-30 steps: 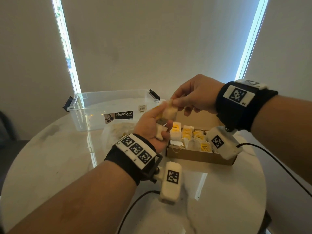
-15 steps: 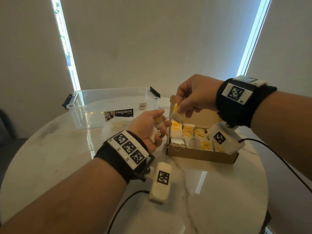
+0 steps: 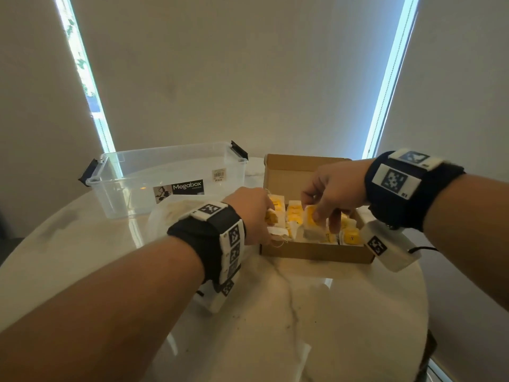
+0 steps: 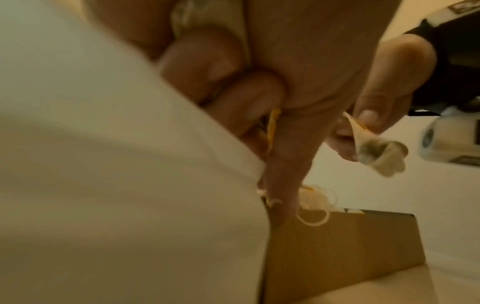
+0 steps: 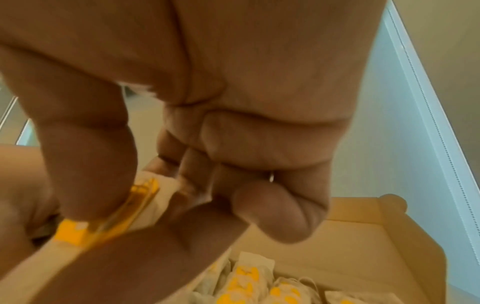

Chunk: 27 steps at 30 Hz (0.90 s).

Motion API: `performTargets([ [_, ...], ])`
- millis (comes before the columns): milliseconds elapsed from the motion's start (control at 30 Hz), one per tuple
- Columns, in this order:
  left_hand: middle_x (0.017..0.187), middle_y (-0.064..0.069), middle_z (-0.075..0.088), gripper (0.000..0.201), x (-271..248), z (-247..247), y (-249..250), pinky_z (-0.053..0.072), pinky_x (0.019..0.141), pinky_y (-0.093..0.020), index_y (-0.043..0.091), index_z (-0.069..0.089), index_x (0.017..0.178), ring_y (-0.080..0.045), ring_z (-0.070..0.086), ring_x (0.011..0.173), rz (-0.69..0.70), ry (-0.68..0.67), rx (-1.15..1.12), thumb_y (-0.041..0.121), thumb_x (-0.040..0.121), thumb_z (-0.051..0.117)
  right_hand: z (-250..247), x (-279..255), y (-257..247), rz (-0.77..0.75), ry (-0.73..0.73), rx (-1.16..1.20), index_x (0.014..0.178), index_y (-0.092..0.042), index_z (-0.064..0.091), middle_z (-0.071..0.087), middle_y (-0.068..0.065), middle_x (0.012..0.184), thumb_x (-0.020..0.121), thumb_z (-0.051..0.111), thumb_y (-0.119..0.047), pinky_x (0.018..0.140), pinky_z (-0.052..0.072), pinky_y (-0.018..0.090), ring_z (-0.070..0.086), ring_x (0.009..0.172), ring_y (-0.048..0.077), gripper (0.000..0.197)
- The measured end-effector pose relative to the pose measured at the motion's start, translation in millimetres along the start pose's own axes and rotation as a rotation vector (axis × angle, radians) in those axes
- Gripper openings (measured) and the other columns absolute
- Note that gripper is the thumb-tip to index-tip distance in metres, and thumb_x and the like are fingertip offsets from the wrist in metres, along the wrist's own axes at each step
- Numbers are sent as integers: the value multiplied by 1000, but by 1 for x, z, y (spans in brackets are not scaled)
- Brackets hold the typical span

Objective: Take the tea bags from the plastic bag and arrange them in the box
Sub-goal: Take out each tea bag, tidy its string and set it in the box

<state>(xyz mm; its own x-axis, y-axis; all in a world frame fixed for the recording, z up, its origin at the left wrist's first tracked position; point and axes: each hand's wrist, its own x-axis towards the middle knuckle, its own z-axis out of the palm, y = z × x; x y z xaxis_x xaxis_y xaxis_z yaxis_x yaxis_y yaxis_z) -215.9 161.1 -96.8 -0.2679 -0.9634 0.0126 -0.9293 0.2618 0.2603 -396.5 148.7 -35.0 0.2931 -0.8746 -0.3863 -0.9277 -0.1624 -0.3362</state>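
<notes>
An open cardboard box (image 3: 316, 250) on the round table holds several tea bags (image 3: 351, 235) with yellow tags. My right hand (image 3: 322, 216) hovers low over the box's middle and pinches a tea bag (image 3: 311, 220) between thumb and fingers; the right wrist view shows its yellow tag (image 5: 103, 226) under the thumb. At the box's left edge, my left hand (image 3: 268, 216) has its fingers curled round another tea bag (image 3: 271, 217), whose yellow tag (image 4: 272, 123) shows between the fingers. The pale plastic bag (image 3: 165, 216) lies left of the box, partly hidden by my left wrist.
A clear plastic Megabox tub (image 3: 165, 177) with black clips stands at the back left of the marble table (image 3: 316, 326). The box's raised lid flap (image 3: 289, 172) stands behind the tea bags. Window blinds close off the background.
Both hands came down from above the box. The right hand lowered its tea bag to the rows inside, and the left hand moved right to the box's left edge.
</notes>
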Motion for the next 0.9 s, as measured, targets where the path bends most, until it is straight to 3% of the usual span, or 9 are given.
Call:
performTargets([
  [100, 99, 1, 70, 28, 10, -2, 1, 52, 78, -27, 20, 73, 109, -17, 64, 92, -12, -20, 17, 30, 83, 77, 4, 5, 12, -20, 24, -9, 96, -12, 72, 78, 5, 92, 89, 72, -9, 92, 56, 44, 76, 82, 19, 8],
  [167, 94, 0, 69, 21, 15, -3, -1, 51, 74, -26, 19, 72, 103, -17, 64, 90, -24, -24, -14, 28, 85, 74, 8, 8, 15, -30, 16, -30, 91, -18, 71, 78, 4, 94, 90, 72, -11, 98, 55, 46, 75, 87, 18, 7],
  [267, 83, 1, 67, 9, 21, -5, -2, 43, 63, -23, 18, 70, 89, -16, 63, 82, -21, 3, -53, 27, 89, 70, 13, 10, 16, -37, 12, -24, 91, -22, 68, 77, 0, 93, 92, 69, -14, 93, 56, 42, 75, 87, 16, 8],
  [400, 79, 1, 65, 13, 37, -5, -7, 40, 58, -20, 17, 69, 84, -13, 59, 74, -33, 59, -74, 25, 92, 65, 12, 12, 13, -49, 50, 8, 94, -20, 68, 78, 0, 90, 93, 68, -14, 81, 56, 33, 76, 79, 13, 6],
  [533, 78, -2, 63, 17, 52, 2, -9, 38, 53, -20, 13, 67, 84, -14, 57, 70, -115, 80, -42, 29, 90, 68, 9, 20, 7, -83, 163, 68, 98, -17, 71, 78, 1, 84, 92, 70, -13, 82, 58, 37, 75, 67, 10, 7],
  [667, 71, -3, 56, 24, 59, 6, -9, 35, 50, -22, 14, 60, 70, -14, 51, 63, -176, 88, -40, 27, 88, 67, 13, 32, -6, -94, 146, 168, 101, -16, 72, 75, -3, 79, 93, 68, -12, 59, 50, 24, 71, 60, 8, 10],
  [800, 69, -4, 51, 30, 62, 6, -15, 31, 46, -23, 13, 51, 67, -15, 49, 60, -245, 76, -25, 26, 92, 60, 21, 54, -25, -19, 120, 91, 107, -15, 70, 72, 2, 85, 94, 67, -11, 48, 49, 18, 70, 59, 11, 14],
  [833, 69, -4, 52, 29, 62, 5, -18, 32, 46, -23, 13, 52, 67, -14, 48, 58, -251, 57, -44, 26, 92, 60, 24, 60, -29, 1, 121, 47, 108, -14, 69, 72, 4, 88, 94, 66, -9, 48, 51, 19, 70, 61, 12, 15],
  [900, 71, -5, 56, 26, 58, 5, -23, 37, 49, -23, 11, 57, 73, -15, 51, 60, -252, 24, -127, 29, 91, 62, 31, 72, -32, 48, 115, 5, 108, -13, 67, 73, 8, 92, 94, 65, -7, 61, 61, 28, 73, 67, 17, 15],
])
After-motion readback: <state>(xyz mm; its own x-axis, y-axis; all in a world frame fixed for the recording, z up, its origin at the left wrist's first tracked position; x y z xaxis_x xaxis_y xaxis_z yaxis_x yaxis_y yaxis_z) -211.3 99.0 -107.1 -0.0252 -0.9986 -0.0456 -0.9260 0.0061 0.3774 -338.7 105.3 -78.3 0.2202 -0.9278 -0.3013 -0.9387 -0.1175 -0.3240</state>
